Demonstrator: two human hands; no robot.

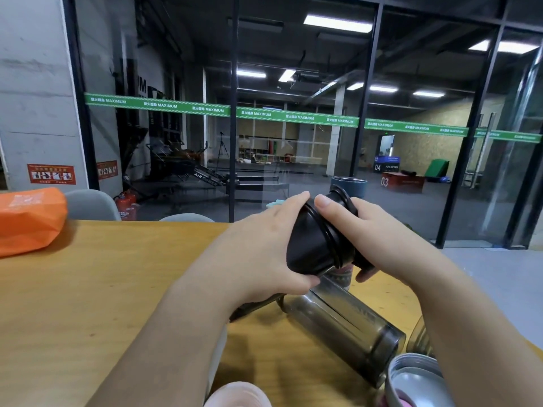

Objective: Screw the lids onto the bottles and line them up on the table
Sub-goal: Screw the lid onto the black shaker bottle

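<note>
Screwing seems to be the step in hand: the left hand [264,248] grips the black bottle [311,242] above the table [117,289], and the right hand [379,233] curls its fingers around the black lid [342,201]. Next, I judge, the lid needs turning until tight. The bottle is matte, dark and tilted.

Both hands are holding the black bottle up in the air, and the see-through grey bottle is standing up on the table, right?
Not quite. In the head view both hands, left hand and right hand, do hold the black bottle up, but the see-through grey bottle is lying on its side on the table, not standing.
</note>
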